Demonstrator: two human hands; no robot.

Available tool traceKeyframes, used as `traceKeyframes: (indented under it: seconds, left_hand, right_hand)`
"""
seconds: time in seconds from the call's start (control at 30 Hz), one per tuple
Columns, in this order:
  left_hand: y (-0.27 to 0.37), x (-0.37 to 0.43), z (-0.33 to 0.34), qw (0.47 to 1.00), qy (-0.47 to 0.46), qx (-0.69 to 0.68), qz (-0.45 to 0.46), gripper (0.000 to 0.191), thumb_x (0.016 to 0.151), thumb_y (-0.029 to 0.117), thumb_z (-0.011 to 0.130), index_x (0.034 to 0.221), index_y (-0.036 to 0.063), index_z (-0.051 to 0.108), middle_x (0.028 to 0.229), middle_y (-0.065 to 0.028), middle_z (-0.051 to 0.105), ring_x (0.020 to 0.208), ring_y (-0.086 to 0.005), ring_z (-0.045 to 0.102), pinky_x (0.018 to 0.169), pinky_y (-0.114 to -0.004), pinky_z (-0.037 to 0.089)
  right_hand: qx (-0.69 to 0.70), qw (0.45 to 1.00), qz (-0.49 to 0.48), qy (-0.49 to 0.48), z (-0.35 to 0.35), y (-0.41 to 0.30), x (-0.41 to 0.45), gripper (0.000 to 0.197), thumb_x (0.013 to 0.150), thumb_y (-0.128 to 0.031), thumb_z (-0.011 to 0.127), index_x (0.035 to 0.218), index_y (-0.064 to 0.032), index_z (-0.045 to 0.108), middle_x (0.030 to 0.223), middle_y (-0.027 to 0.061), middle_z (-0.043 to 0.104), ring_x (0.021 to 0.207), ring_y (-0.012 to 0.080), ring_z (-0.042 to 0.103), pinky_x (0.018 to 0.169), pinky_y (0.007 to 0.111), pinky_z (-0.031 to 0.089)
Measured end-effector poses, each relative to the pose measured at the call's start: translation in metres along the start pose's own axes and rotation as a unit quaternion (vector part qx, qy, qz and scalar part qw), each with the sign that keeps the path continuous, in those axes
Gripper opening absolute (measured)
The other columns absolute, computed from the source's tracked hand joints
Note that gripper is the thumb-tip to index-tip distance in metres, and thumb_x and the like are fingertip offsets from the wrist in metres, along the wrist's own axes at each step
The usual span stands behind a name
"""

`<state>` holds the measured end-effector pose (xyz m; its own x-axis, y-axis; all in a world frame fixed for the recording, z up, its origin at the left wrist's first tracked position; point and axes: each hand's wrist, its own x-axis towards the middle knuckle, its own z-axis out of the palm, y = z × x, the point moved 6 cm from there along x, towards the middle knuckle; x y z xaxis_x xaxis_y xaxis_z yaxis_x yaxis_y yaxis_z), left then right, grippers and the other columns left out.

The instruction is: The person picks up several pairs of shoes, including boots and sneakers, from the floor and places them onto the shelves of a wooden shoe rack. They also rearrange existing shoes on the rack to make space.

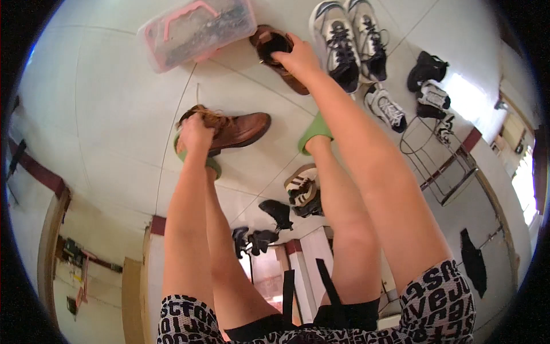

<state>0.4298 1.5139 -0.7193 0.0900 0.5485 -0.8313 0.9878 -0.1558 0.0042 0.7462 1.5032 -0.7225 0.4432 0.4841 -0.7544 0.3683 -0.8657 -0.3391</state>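
A brown leather lace-up shoe (pixel 247 127) lies at the left centre, its toe pointing right. My left hand (pixel 195 135) grips it at the collar and laces; some fingers are hidden behind the shoe. Farther off, a second brown leather shoe (pixel 292 81) is held at its opening by my right hand (pixel 298 58), the thumb at the inner edge. The second shoe lies between a clear plastic box with a pink handle (pixel 197 34) and a pair of grey and white sneakers (pixel 337 47).
Small white and black sneakers (pixel 386 107), black shoes (pixel 427 71) and a wire rack (pixel 442 163) stand to the right. A striped sneaker (pixel 303 185) and black shoes (pixel 277 213) lie near my legs. Green slippers (pixel 316 133) are on my feet, on the tiled floor (pixel 120 107).
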Motion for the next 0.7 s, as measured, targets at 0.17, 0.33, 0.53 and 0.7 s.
traceKeyframes:
  seconds: [0.17, 0.33, 0.53, 0.7]
  left_hand:
    - [0.036, -0.080, -0.015, 0.944, 0.149, 0.063, 0.287, 0.023, 0.064, 0.007, 0.062, 0.086, 0.0116, 0.058, 0.088, -0.0038, 0.056, 0.090, -0.0249, 0.051, 0.080, -0.046, 0.036]
    - [0.068, -0.082, -0.043, 0.909, 0.212, 0.080, 0.350, 0.017, 0.066, 0.007, 0.057, 0.083, 0.0119, 0.057, 0.084, -0.0039, 0.054, 0.088, -0.0249, 0.050, 0.086, -0.045, 0.037]
    - [0.077, -0.042, -0.086, 0.964, 0.119, 0.019, 0.237, 0.026, 0.066, 0.009, 0.058, 0.091, 0.0047, 0.057, 0.100, -0.0093, 0.054, 0.096, -0.0303, 0.049, 0.087, -0.043, 0.040]
    - [0.100, -0.028, -0.124, 0.927, 0.161, 0.030, 0.339, 0.044, 0.067, 0.014, 0.069, 0.108, 0.0032, 0.055, 0.118, -0.0107, 0.050, 0.112, -0.0318, 0.045, 0.094, -0.041, 0.040]
  right_hand:
    - [-0.002, 0.993, -0.116, 0.021, 0.033, -0.005, -0.026, 0.040, 0.072, 0.000, 0.056, 0.111, -0.0091, 0.063, 0.103, 0.0173, 0.055, 0.098, 0.0370, 0.051, 0.086, 0.042, 0.044]
    - [0.000, 0.977, -0.209, -0.050, 0.052, -0.019, -0.068, 0.040, 0.072, -0.008, 0.062, 0.111, -0.0110, 0.062, 0.105, 0.0175, 0.055, 0.097, 0.0357, 0.052, 0.085, 0.042, 0.045]
    - [0.034, 0.935, -0.186, 0.300, -0.037, 0.037, -0.070, 0.021, 0.073, -0.011, 0.061, 0.093, -0.0049, 0.058, 0.097, 0.0139, 0.057, 0.098, 0.0326, 0.051, 0.088, 0.042, 0.039]
    - [-0.166, 0.935, 0.078, 0.305, -0.095, 0.168, -0.045, 0.063, 0.067, -0.024, 0.069, 0.118, 0.0032, 0.046, 0.117, 0.0189, 0.048, 0.113, 0.0357, 0.041, 0.097, 0.043, 0.034]
